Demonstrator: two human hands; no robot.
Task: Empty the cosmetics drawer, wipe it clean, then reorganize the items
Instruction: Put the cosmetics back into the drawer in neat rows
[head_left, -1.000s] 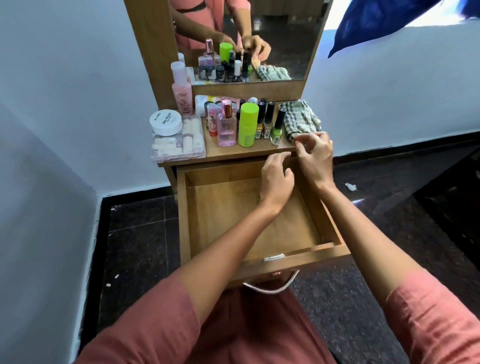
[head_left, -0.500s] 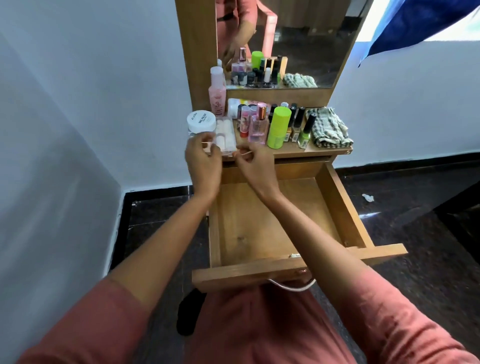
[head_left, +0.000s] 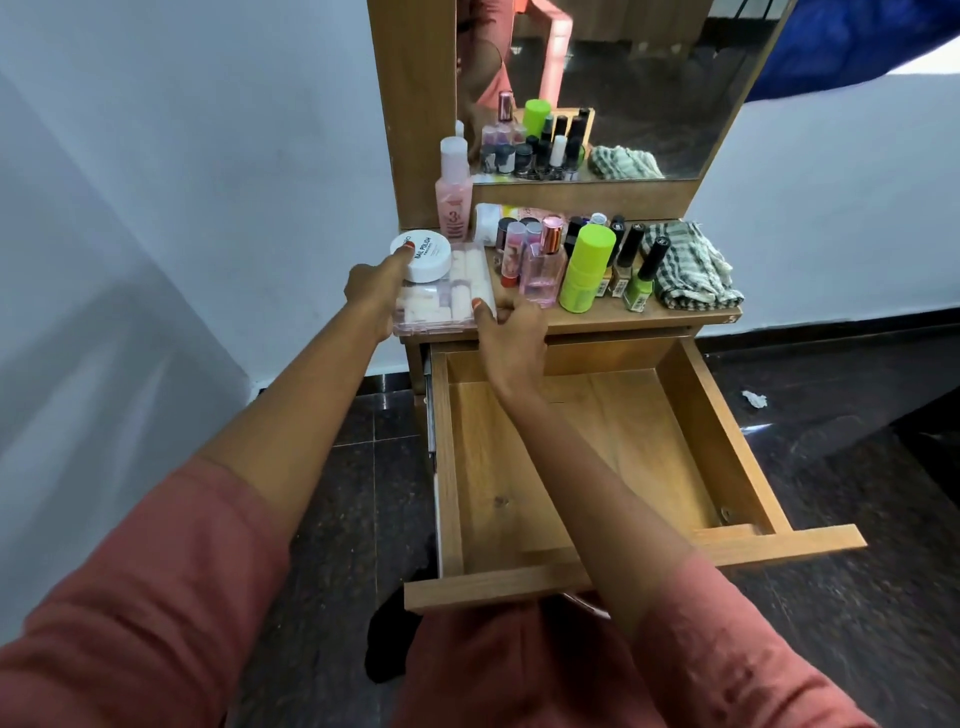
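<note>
Since the drawer (head_left: 727, 447) at lower centre lies bare, I judge the clear box (head_left: 441, 309), at centre left on the bench (head_left: 597, 318), goes in next. My left hand (head_left: 371, 291) and right hand (head_left: 511, 332) have fingers clamped on its sides, one forefinger steadying the white jar (head_left: 426, 257) on top. I should lift level, lest the jar slide.

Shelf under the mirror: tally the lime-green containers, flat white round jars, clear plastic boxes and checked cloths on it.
Lime-green containers: 2, a tall lime-green cylinder and a small black-capped lime-green polish bottle
Flat white round jar: 1
Clear plastic box: 1
Green-checked cloth: 1
Total: 5
</note>
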